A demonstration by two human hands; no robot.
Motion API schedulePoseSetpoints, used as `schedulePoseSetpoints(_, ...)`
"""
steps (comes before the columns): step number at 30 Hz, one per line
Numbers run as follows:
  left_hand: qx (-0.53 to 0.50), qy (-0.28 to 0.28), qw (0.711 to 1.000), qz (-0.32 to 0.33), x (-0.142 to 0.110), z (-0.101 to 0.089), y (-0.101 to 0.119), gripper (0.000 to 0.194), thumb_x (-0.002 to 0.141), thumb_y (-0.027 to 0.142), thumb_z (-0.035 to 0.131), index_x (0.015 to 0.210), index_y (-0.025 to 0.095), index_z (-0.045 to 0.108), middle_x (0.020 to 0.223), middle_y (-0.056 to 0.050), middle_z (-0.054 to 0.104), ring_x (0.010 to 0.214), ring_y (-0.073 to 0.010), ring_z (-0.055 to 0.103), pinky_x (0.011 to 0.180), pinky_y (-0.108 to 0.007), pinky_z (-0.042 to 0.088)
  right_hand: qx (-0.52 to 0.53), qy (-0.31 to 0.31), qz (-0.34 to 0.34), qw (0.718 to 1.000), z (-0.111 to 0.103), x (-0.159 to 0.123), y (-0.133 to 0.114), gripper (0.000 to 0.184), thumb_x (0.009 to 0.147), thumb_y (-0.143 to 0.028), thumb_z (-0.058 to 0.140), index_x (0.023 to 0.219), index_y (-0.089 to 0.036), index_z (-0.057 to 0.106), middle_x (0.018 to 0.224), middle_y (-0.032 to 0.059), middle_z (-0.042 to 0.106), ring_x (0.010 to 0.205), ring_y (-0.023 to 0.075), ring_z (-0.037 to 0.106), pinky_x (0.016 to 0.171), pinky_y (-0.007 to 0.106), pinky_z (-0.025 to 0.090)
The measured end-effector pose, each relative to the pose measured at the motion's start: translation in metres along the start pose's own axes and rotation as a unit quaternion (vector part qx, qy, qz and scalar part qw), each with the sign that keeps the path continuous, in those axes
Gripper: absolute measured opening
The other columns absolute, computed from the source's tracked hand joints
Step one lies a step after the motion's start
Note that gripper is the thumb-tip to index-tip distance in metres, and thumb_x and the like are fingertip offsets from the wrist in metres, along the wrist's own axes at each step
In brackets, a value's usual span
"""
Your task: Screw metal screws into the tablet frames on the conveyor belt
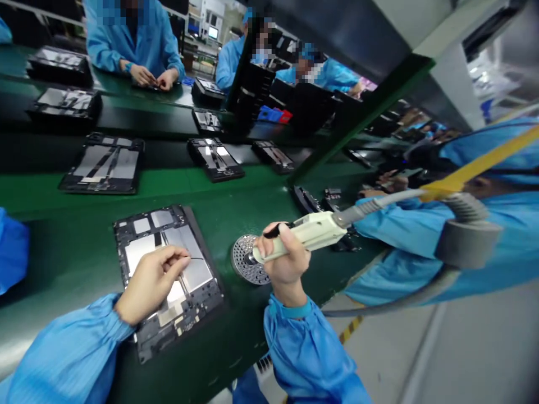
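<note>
An opened tablet [196,275] lies on the green bench, its silver battery panels and dark circuit board exposed. My left hand [154,278] is over it, thumb and forefinger pinched on a thin black wire [195,258]. My right hand [288,258] is wrapped around a pale electric screwdriver [315,231], a grey cable running from its rear end. The screwdriver's nose points down at a round metal dish [242,261] with a perforated top, just right of the tablet. Whether the bit touches the dish, I cannot tell.
More opened tablets [105,163] sit along the raised line beyond, some stacked. Across it a person [135,45] in blue works with both hands. Another person in blue [396,241] is close on my right. A green post [357,118] slants overhead. A blue bundle [12,249] is at left.
</note>
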State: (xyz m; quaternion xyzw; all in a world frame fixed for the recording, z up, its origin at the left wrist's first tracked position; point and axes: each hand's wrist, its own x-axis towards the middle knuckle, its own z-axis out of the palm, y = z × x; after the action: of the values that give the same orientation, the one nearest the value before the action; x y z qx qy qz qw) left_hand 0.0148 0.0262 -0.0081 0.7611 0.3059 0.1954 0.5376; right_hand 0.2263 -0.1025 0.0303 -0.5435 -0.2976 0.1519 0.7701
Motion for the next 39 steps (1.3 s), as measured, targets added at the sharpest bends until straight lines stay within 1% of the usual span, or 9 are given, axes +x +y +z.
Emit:
schedulePoseSetpoints(3,-0.004,0.004,1.000,-0.022,-0.001,-0.003,0.007,0.040,0.086,0.058,0.068,0.088,0.019,0.076,0.076,-0.007,0.073,0.064,-0.0197,0.064,0.061,-0.029,0.051,0.034,0.025,0.016,0.999,0.001,-0.004,0.005,0.036,0.076,-0.055,0.081,0.073,-0.020,0.069,0.039,-0.0083,0.044,0.033,0.0109,0.042,0.042,0.029,0.047)
schedulePoseSetpoints(10,0.001,0.014,0.999,-0.047,-0.001,-0.007,0.010,0.041,0.082,0.060,0.072,0.089,0.019,0.078,0.073,-0.007,0.073,0.059,-0.0201,0.064,0.056,-0.028,0.051,0.044,0.022,0.048,0.998,0.002,-0.007,0.007,0.033,0.075,-0.050,0.085,0.074,-0.019,0.073,0.039,-0.0080,0.049,0.033,0.0105,0.044,0.047,0.030,0.053)
schedulePoseSetpoints(17,-0.003,0.006,0.999,-0.052,-0.002,-0.004,0.008,0.039,0.083,0.057,0.071,0.089,0.020,0.078,0.071,-0.006,0.072,0.058,-0.0187,0.062,0.054,-0.027,0.049,0.019,0.011,0.053,0.998,0.004,-0.007,0.008,0.040,0.075,-0.052,0.085,0.063,-0.022,0.062,0.039,-0.0078,0.048,0.035,0.0116,0.046,0.055,0.035,0.059)
schedulePoseSetpoints(21,-0.058,0.023,0.995,-0.078,-0.002,-0.006,0.011,0.038,0.078,0.055,0.078,0.090,0.019,0.077,0.073,-0.007,0.074,0.059,-0.0182,0.063,0.055,-0.027,0.051,0.014,0.004,0.060,0.998,0.003,-0.008,0.010,0.040,0.075,-0.052,0.086,0.066,-0.022,0.061,0.039,-0.0079,0.048,0.036,0.0123,0.049,0.054,0.033,0.057)
schedulePoseSetpoints(23,-0.092,0.064,0.990,-0.090,0.002,-0.016,0.013,0.038,0.073,0.052,0.082,0.088,0.018,0.075,0.069,-0.005,0.072,0.058,-0.0174,0.063,0.056,-0.027,0.052,0.009,0.002,0.066,0.998,0.002,-0.010,0.012,0.037,0.074,-0.050,0.087,0.068,-0.021,0.066,0.041,-0.0065,0.051,0.037,0.0123,0.050,0.051,0.031,0.053)
schedulePoseSetpoints(26,-0.110,0.156,0.978,-0.082,0.015,-0.045,0.012,0.038,0.067,0.050,0.085,0.082,0.017,0.071,0.066,-0.004,0.070,0.057,-0.0157,0.061,0.056,-0.026,0.051,-0.004,0.014,0.076,0.997,-0.001,-0.012,0.012,0.032,0.073,-0.047,0.088,0.072,-0.019,0.074,0.042,-0.0050,0.053,0.036,0.0123,0.048,0.044,0.029,0.046)
schedulePoseSetpoints(30,-0.108,0.264,0.952,-0.109,0.031,-0.089,-0.010,0.044,0.057,0.052,0.087,0.075,0.016,0.070,0.064,-0.003,0.065,0.055,-0.0129,0.054,0.049,-0.023,0.038,0.011,0.022,0.074,0.997,-0.003,-0.006,0.004,0.032,0.069,-0.049,0.088,0.070,-0.018,0.077,0.040,-0.0045,0.049,0.035,0.0127,0.046,0.043,0.030,0.045)
schedulePoseSetpoints(33,-0.103,0.278,0.942,-0.159,0.037,-0.104,-0.031,0.043,0.056,0.051,0.088,0.070,0.015,0.068,0.063,-0.003,0.063,0.053,-0.0107,0.048,0.047,-0.023,0.030,0.022,0.007,0.065,0.998,0.001,0.001,-0.012,0.034,0.068,-0.054,0.084,0.068,-0.020,0.078,0.039,-0.0025,0.048,0.036,0.0139,0.047,0.043,0.032,0.046)
schedulePoseSetpoints(39,-0.082,0.265,0.945,-0.171,0.045,-0.097,-0.049,0.021,0.073,0.030,0.081,0.067,0.015,0.068,0.053,0.002,0.057,0.049,-0.0102,0.046,0.050,-0.023,0.033,0.030,-0.049,0.061,0.996,0.037,-0.002,-0.037,0.032,0.070,-0.054,0.083,0.070,-0.023,0.077,0.041,-0.0001,0.047,0.040,0.0148,0.048,0.044,0.033,0.044)
